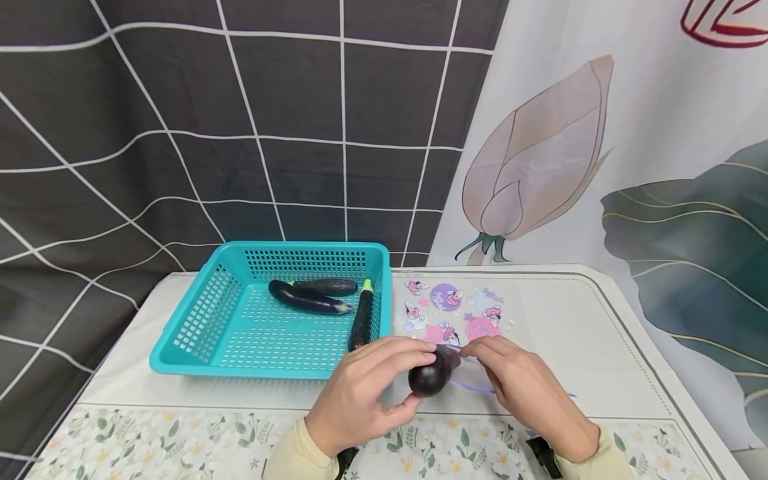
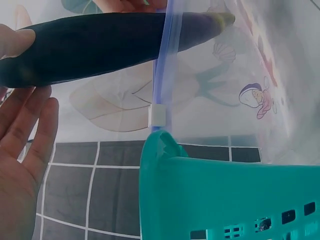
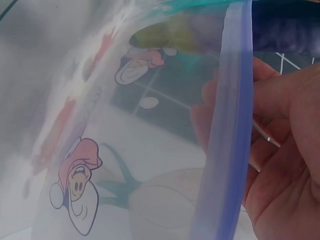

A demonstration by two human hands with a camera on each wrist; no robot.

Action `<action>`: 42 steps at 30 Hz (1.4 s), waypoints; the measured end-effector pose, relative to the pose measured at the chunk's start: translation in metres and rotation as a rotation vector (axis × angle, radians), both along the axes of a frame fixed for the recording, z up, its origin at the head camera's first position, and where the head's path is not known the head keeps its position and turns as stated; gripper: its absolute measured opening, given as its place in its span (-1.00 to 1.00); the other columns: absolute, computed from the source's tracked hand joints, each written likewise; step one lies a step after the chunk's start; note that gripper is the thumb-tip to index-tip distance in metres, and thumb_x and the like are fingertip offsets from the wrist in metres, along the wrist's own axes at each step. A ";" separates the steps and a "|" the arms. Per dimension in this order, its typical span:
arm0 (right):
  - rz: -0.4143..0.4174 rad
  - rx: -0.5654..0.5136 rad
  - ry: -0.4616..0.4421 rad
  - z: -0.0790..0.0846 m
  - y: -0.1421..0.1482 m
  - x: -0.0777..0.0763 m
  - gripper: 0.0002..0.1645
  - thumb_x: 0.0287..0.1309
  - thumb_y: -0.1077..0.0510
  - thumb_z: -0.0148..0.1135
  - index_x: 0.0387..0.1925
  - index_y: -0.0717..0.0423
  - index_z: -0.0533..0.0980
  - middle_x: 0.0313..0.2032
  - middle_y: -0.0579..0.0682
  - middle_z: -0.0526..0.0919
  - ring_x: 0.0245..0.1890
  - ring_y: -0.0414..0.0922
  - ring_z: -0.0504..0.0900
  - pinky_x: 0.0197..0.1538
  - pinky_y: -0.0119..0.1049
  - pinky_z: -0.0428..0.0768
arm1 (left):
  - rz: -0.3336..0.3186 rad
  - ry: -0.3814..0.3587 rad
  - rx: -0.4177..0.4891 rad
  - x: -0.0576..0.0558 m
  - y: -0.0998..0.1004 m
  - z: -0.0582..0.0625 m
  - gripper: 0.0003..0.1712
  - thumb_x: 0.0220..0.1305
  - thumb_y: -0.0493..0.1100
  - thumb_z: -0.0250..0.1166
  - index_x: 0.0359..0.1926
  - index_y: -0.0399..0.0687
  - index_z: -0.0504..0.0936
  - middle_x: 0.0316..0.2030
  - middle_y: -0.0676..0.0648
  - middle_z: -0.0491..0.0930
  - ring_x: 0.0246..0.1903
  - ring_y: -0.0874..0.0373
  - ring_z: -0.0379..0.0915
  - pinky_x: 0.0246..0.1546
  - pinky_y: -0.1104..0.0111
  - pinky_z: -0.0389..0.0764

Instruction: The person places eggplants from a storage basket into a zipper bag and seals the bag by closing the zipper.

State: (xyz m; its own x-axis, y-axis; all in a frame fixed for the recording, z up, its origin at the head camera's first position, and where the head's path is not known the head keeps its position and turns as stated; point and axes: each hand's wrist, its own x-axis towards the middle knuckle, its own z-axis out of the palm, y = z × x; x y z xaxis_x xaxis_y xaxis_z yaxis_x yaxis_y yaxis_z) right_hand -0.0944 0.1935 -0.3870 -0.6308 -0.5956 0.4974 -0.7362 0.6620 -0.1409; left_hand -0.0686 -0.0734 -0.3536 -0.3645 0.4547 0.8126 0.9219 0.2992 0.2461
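My left hand (image 1: 375, 390) holds a dark purple eggplant (image 1: 429, 379) by its rounded end, thumb on one side and fingers on the other. The eggplant's narrower, yellowish-green end (image 3: 160, 40) is inside a clear zip bag (image 2: 225, 85) printed with cartoon figures. The bag's purple zip edge (image 3: 237, 120) crosses the eggplant, and a white slider (image 2: 157, 115) sits on it. At the bag's mouth, my right hand (image 1: 519, 377) pinches the edge; some of its fingertips (image 3: 202, 127) show through the film.
Left of the hands stands a turquoise perforated basket (image 1: 162, 353). In it lie another eggplant (image 1: 306, 300) and two slim dark vegetables with green ends, one along the back (image 1: 330, 287), one by the right wall (image 1: 361, 320). Patterned cloth (image 1: 288, 87) hangs behind the white table (image 1: 570, 320).
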 end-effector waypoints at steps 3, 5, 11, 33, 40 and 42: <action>-0.001 -0.004 0.005 0.000 0.000 0.000 -0.50 -0.10 0.54 0.28 -0.17 -0.03 0.62 -0.16 -0.17 0.67 -0.11 -0.18 0.67 -0.24 -0.20 0.69 | 0.007 -0.007 -0.007 0.000 0.001 -0.001 -0.36 -0.07 -0.33 0.47 0.14 -0.19 0.59 0.08 -0.09 0.64 0.10 0.11 0.57 0.18 0.29 0.54; 0.001 -0.011 0.008 0.000 0.000 0.000 -0.56 -0.03 0.50 0.25 -0.17 -0.02 0.62 -0.16 -0.16 0.67 -0.12 -0.17 0.67 -0.25 -0.19 0.69 | 0.014 -0.013 -0.012 0.000 0.001 -0.002 -0.36 -0.07 -0.33 0.47 0.15 -0.18 0.59 0.08 -0.08 0.63 0.10 0.12 0.57 0.18 0.29 0.53; 0.002 -0.028 0.032 0.000 -0.001 0.000 -0.46 0.58 0.02 -0.35 -0.18 -0.03 0.62 -0.18 -0.15 0.67 -0.14 -0.17 0.68 -0.26 -0.19 0.69 | 0.023 -0.037 -0.025 0.000 0.002 -0.004 -0.35 -0.05 -0.32 0.47 0.16 -0.14 0.58 0.09 -0.05 0.62 0.12 0.15 0.55 0.20 0.31 0.52; 0.019 -0.043 0.038 0.001 -0.002 0.000 -0.35 0.58 -0.02 -0.47 -0.15 0.00 0.63 -0.19 -0.15 0.68 -0.15 -0.17 0.68 -0.22 -0.19 0.70 | 0.041 -0.085 -0.060 -0.002 0.004 -0.011 -0.35 -0.04 -0.32 0.46 0.17 -0.11 0.57 0.11 0.00 0.60 0.14 0.18 0.52 0.23 0.34 0.48; 0.015 -0.041 0.031 0.001 -0.002 0.001 -0.35 0.57 -0.03 -0.46 -0.13 0.00 0.63 -0.16 -0.13 0.69 -0.13 -0.14 0.69 -0.24 -0.17 0.70 | 0.055 -0.110 -0.073 -0.002 0.004 -0.013 -0.36 -0.02 -0.31 0.46 0.17 -0.09 0.55 0.13 0.00 0.58 0.15 0.19 0.50 0.23 0.36 0.48; 0.013 -0.043 0.035 0.001 -0.002 0.001 -0.35 0.58 -0.03 -0.46 -0.13 0.00 0.64 -0.16 -0.12 0.69 -0.13 -0.14 0.69 -0.23 -0.16 0.70 | 0.057 -0.110 -0.068 -0.003 0.004 -0.014 -0.37 -0.01 -0.32 0.46 0.16 -0.10 0.55 0.13 -0.01 0.57 0.14 0.18 0.51 0.22 0.36 0.48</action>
